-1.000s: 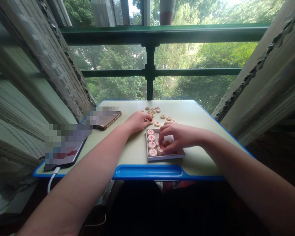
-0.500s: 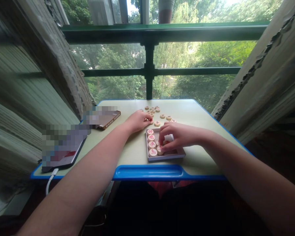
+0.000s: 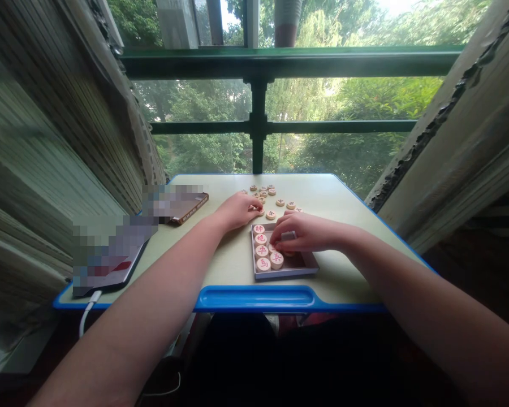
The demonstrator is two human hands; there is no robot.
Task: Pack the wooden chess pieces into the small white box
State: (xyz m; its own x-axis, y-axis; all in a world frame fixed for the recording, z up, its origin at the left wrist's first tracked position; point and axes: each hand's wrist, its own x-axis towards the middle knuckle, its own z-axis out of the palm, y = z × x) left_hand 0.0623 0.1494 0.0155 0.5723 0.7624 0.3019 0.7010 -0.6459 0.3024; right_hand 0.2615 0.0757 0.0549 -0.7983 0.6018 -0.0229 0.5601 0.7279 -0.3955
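Observation:
A shallow open box (image 3: pixel 254 276) stands near the table's front. Along its left side runs a column of round wooden xiangqi pieces with red characters; one more piece (image 3: pixel 276 260) lies beside the lowest of them. My right hand (image 3: pixel 303 232) reaches into the box, its fingers closed on a xiangqi piece (image 3: pixel 272 249) that is partly hidden. Behind the box, my left hand (image 3: pixel 240 210) rests low over the table with fingertips pinched at a xiangqi piece (image 3: pixel 258 213). Several loose pieces, among them one (image 3: pixel 271 215) just right of the left hand, are scattered beyond.
The pale table (image 3: pixel 186 237) has a blue rim with a moulded tray (image 3: pixel 257 297) in front. At the left lie a tablet (image 3: pixel 129 265) with a white cable (image 3: pixel 88 308) and a brown box lid (image 3: pixel 193 208). Curtains flank the window behind a green rail (image 3: pixel 288 63).
My right fingers have shifted up and away from the lower piece in the box, which now shows fully, to the spot above it. The left hand has barely moved.

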